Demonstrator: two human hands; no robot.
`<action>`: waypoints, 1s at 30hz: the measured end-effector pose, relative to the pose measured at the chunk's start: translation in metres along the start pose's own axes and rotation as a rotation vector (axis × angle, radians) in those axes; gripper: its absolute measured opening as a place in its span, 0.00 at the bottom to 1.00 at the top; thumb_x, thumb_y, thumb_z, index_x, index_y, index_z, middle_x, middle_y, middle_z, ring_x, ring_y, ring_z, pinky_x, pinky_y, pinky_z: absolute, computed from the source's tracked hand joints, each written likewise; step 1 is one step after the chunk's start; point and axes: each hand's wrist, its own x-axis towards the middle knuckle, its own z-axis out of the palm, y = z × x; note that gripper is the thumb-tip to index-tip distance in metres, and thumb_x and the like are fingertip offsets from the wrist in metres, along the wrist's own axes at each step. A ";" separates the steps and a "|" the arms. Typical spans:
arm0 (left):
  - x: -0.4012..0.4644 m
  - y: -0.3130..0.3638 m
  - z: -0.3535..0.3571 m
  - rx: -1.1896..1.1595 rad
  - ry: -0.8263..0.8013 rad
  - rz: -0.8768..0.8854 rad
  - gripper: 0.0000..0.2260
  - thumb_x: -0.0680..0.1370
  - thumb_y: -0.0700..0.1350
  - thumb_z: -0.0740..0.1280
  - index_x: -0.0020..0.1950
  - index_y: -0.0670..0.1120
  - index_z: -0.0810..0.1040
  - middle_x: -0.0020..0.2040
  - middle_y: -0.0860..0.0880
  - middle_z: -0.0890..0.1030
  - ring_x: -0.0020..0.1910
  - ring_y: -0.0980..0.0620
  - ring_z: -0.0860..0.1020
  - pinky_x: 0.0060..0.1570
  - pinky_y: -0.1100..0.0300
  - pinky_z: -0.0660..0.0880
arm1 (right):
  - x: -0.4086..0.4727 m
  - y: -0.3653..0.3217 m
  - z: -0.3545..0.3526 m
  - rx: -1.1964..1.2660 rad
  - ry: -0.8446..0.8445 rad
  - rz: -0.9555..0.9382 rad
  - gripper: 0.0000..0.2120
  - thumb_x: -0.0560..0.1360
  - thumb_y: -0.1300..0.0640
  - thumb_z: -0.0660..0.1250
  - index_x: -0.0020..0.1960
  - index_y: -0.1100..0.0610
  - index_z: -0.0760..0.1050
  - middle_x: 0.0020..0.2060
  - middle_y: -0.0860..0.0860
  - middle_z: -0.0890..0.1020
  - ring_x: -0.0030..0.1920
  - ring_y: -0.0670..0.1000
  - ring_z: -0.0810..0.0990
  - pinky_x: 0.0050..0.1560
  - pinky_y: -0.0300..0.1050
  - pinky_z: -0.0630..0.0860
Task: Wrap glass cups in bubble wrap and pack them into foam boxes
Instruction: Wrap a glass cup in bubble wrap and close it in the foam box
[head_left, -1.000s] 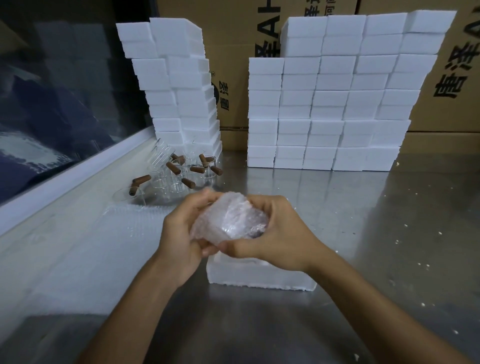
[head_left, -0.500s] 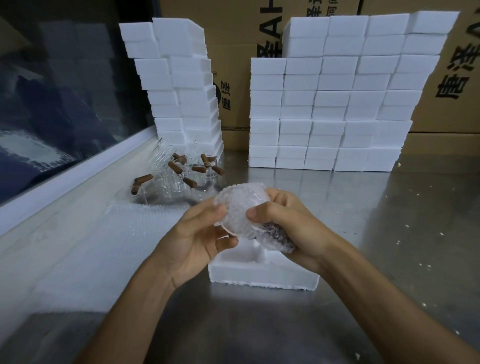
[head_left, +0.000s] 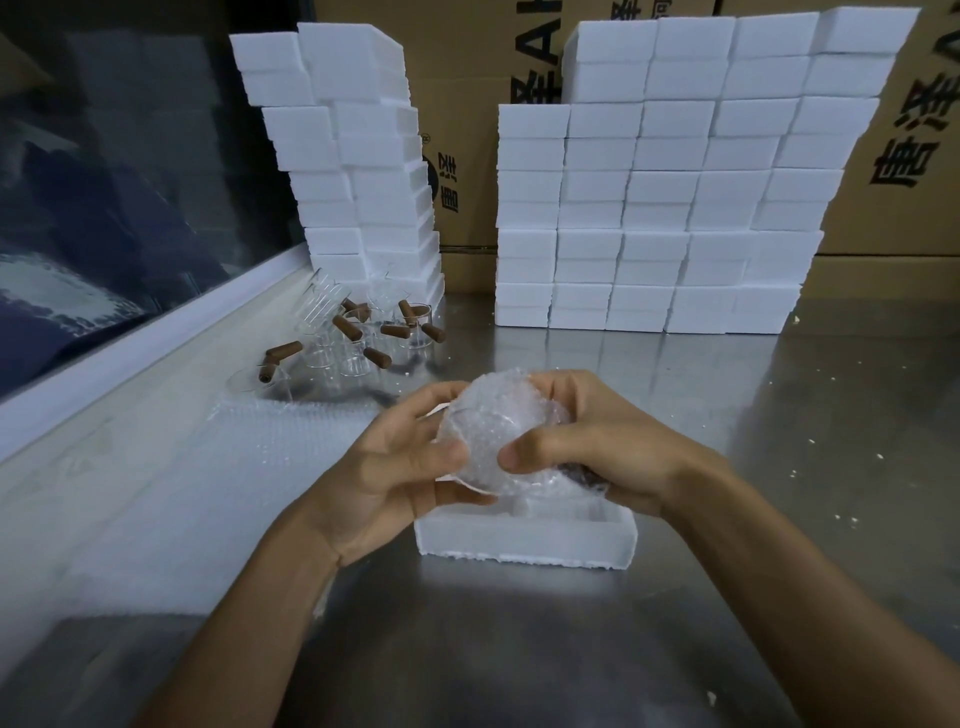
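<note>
A glass cup wrapped in bubble wrap (head_left: 493, 426) is held between both hands just above an open white foam box (head_left: 524, 540) on the steel table. My left hand (head_left: 400, 467) grips the bundle's left side, thumb on its front. My right hand (head_left: 587, 441) curls round its right side, thumb pressing the front. A dark handle shows through the wrap under my right palm. Several bare glass cups with brown wooden handles (head_left: 358, 338) stand and lie at the back left. A sheet of bubble wrap (head_left: 218, 493) lies flat on the left.
Two tall stacks of white foam boxes stand at the back, one leaning on the left (head_left: 358, 156) and a wider one on the right (head_left: 675, 182). Cardboard cartons (head_left: 893, 156) rise behind them. A window ledge (head_left: 130, 343) runs along the left. Foam crumbs dot the table.
The wrapped cup was turned from lying crumpled between my palms to facing its round end toward me. Both hands shifted their grip and lowered slightly toward the foam box.
</note>
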 end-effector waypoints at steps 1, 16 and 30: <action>0.000 0.000 0.000 0.008 0.006 0.012 0.38 0.60 0.44 0.84 0.67 0.43 0.74 0.59 0.42 0.80 0.57 0.41 0.80 0.46 0.51 0.81 | -0.001 -0.002 -0.001 -0.072 0.028 -0.012 0.27 0.62 0.60 0.77 0.60 0.60 0.78 0.53 0.58 0.83 0.53 0.57 0.84 0.56 0.58 0.80; 0.012 -0.015 -0.003 0.604 0.335 0.286 0.30 0.66 0.32 0.79 0.54 0.62 0.74 0.60 0.58 0.76 0.60 0.56 0.79 0.51 0.61 0.79 | 0.004 0.006 -0.014 -0.584 0.281 -0.164 0.35 0.59 0.53 0.85 0.61 0.46 0.74 0.51 0.41 0.79 0.49 0.41 0.80 0.46 0.37 0.81; 0.010 -0.015 -0.001 0.631 0.389 0.302 0.27 0.64 0.46 0.81 0.59 0.62 0.78 0.54 0.56 0.83 0.55 0.51 0.82 0.47 0.59 0.81 | 0.006 0.008 -0.017 -0.576 0.301 -0.240 0.28 0.63 0.47 0.81 0.59 0.42 0.73 0.49 0.37 0.78 0.50 0.35 0.78 0.41 0.30 0.77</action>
